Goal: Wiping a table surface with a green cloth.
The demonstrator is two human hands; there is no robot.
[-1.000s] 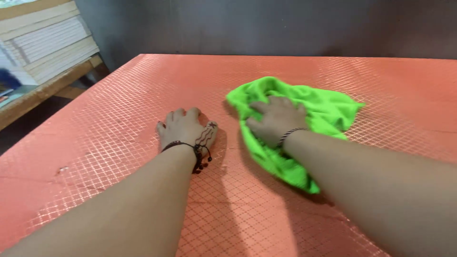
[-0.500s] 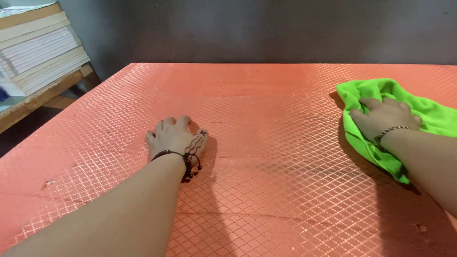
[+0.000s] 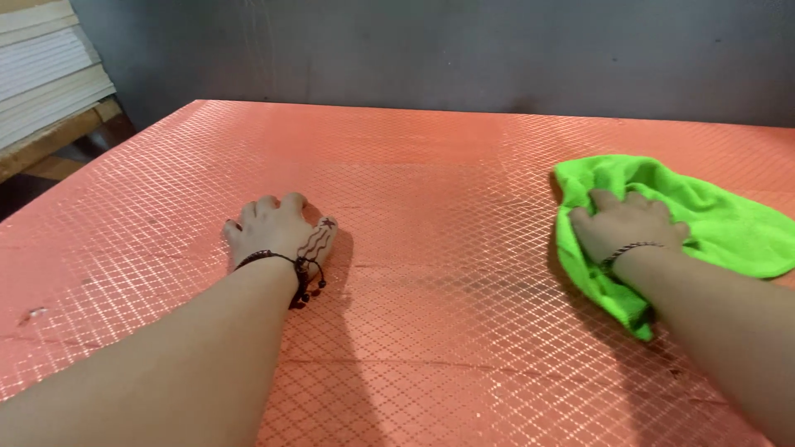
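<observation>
Pale boards (image 3: 45, 74), stacked, upper left of the frame, on a wooden ledge (image 3: 54, 141). Orange-red sheet with a gold diamond grid (image 3: 431, 190) fills most of my view. Left of centre: my left hand (image 3: 277, 232), spread flat, palm down on the sheet, holding nothing; dark cord bracelet (image 3: 290, 269) at the wrist. Right side: my right hand (image 3: 625, 225), fingers spread, pressing flat on the bright green cloth (image 3: 720, 223), which lies rumpled on the sheet.

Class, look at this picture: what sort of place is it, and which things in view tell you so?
Probably a workshop or storeroom. A large orange sheet with a diamond pattern lies flat, pale boards are stacked on a wooden ledge, and the wall behind is bare grey.
</observation>
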